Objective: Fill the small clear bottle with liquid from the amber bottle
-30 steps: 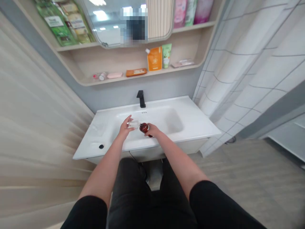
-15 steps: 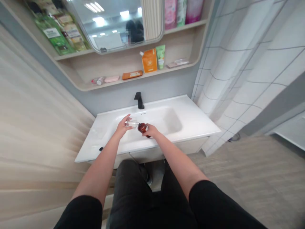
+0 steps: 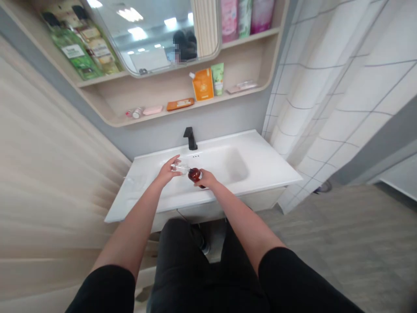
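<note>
Left hand (image 3: 167, 172): closed around a clear cylindrical piece (image 3: 180, 168), held over the basin.
Right hand (image 3: 206, 178): clamped on an amber bottle (image 3: 194, 174), held on its side.
Between the hands: the 2 are close but apart, the clear piece's end meeting the bottle's neck.
Below: white sink (image 3: 263, 163), with both items above its basin.
Behind: black faucet (image 3: 190, 139).
Higher: wooden shelf (image 3: 153, 98) holding an orange pouch (image 3: 202, 84) and a green tube (image 3: 217, 78).
</note>
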The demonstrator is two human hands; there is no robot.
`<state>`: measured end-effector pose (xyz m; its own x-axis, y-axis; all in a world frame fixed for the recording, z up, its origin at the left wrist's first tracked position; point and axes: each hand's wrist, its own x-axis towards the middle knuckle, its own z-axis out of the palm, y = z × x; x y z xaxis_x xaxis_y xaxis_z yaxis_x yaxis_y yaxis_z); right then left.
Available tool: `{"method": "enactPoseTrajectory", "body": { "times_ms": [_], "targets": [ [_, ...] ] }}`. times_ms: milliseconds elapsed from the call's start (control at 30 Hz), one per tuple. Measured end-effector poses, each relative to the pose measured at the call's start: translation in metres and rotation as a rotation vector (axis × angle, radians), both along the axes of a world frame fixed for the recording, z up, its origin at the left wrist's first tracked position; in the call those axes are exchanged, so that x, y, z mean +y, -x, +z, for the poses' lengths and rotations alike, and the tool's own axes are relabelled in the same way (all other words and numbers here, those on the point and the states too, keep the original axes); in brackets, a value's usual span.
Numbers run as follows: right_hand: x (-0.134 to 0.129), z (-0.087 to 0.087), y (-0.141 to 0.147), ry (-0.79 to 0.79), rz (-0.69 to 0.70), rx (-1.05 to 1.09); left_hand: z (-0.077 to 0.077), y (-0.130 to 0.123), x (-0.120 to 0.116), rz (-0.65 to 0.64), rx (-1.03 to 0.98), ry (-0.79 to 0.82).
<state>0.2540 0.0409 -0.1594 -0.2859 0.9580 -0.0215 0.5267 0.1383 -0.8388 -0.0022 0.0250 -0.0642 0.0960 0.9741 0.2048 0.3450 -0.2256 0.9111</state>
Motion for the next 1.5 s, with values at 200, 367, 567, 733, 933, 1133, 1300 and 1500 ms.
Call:
{"method": "enactPoseTrajectory", "body": {
  "times_ms": [200,367,567,733,933,1133,1300,1500],
  "targets": [
    [-0.004,0.007,0.000,-0.007,-0.015,-0.006,0.011,0.000,0.005,-0.003,0.067,0.001],
    [-0.006,0.010,0.000,-0.009,-0.018,0.013,0.025,-0.002,0.007,-0.027,0.139,0.008],
    [-0.006,0.006,0.000,-0.036,-0.014,0.065,0.039,-0.003,0.012,-0.052,0.234,-0.012],
    [-0.006,0.006,-0.001,-0.035,-0.012,0.086,0.043,-0.003,0.016,-0.078,0.270,-0.019],
    [-0.005,0.005,-0.001,-0.039,-0.009,0.094,0.046,-0.003,0.018,-0.096,0.305,-0.043],
    [-0.005,0.006,0.000,-0.049,-0.016,0.094,0.056,-0.007,0.017,-0.093,0.384,-0.027],
    [-0.006,0.007,0.000,-0.046,-0.034,0.100,0.067,-0.012,0.018,-0.119,0.446,-0.044],
    [-0.005,0.004,0.000,-0.067,-0.030,0.123,0.083,-0.019,0.021,-0.166,0.569,-0.090]
  ]
}}
